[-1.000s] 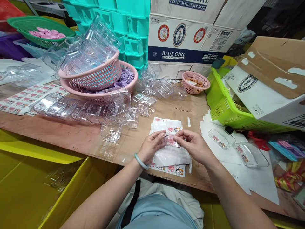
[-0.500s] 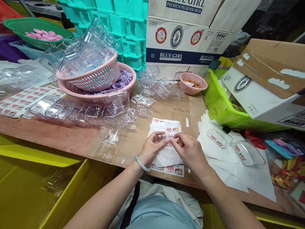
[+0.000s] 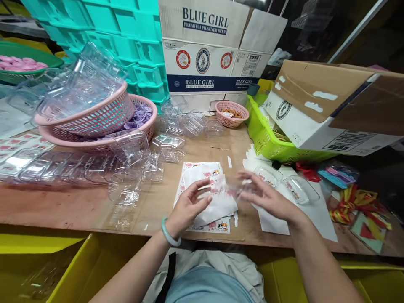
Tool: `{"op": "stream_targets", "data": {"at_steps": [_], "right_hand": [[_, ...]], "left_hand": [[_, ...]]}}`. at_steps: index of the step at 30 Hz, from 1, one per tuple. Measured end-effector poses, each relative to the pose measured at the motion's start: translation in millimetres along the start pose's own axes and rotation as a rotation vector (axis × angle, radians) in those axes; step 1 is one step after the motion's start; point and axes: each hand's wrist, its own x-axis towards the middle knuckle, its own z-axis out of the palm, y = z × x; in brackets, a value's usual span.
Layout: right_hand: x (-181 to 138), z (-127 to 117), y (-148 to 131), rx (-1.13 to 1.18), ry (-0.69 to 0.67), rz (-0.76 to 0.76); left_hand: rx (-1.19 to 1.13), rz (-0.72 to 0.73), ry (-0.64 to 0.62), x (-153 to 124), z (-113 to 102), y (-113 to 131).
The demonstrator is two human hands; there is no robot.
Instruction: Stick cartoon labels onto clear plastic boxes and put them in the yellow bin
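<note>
My left hand point(image 3: 192, 206), with a pale green bangle on its wrist, hovers over the sticker sheets point(image 3: 202, 172) with its fingers apart and nothing in them. To its right, my right hand point(image 3: 263, 195) holds a small clear plastic case point(image 3: 232, 192) by its right end; motion smears the case and fingertips, and pink print shows on it. The sticker sheets carry pink lettering and cartoon cats. Two clear cases with such stickers, a nearer one point(image 3: 296, 189) and a farther one point(image 3: 267, 176), lie on white paper point(image 3: 274, 223) beyond my right hand.
Many clear plastic cases point(image 3: 72, 166) line the table's left side. Stacked pink baskets point(image 3: 94, 120) hold clear cases and purple pieces. A small pink basket point(image 3: 232, 114), a lime-green crate point(image 3: 268, 139) and cardboard boxes point(image 3: 208, 63) stand at the back. Yellow bins point(image 3: 104, 256) sit below the table edge.
My hands were together over the sticker sheets, both at the clear case. Now they are apart: the left has let go, and the right has moved rightward with the case. The view has turned right.
</note>
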Motion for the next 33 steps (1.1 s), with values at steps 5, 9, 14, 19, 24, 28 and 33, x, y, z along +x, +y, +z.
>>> {"op": "stream_targets", "data": {"at_steps": [5, 9, 14, 19, 24, 28, 33], "right_hand": [[70.4, -30.8, 55.5, -0.576, 0.520, -0.081], [91.8, -8.9, 57.6, -0.783, 0.593, -0.126], [48.0, 48.7, 22.7, -0.511, 0.141, 0.199], [16.7, 63.2, 14.2, -0.044, 0.214, 0.161], [14.7, 66.9, 18.5, -0.180, 0.255, 0.233], [13.5, 78.5, 20.0, -0.357, 0.173, 0.224], [18.5, 86.3, 23.0, -0.443, 0.354, 0.086]], "left_hand": [[0.663, 0.189, 0.411, 2.6, -22.6, -10.7], [0.860, 0.256, 0.453, -1.0, -35.3, -11.7], [0.938, 0.273, 0.317, -4.3, -36.5, -24.5], [0.818, 0.264, 0.426, -9.4, -24.7, -29.6], [0.758, 0.231, 0.331, -13.4, -15.9, -36.6], [0.919, 0.282, 0.273, -13.3, -19.7, -46.6], [0.963, 0.321, 0.275, -14.6, -20.6, -47.7]]}}
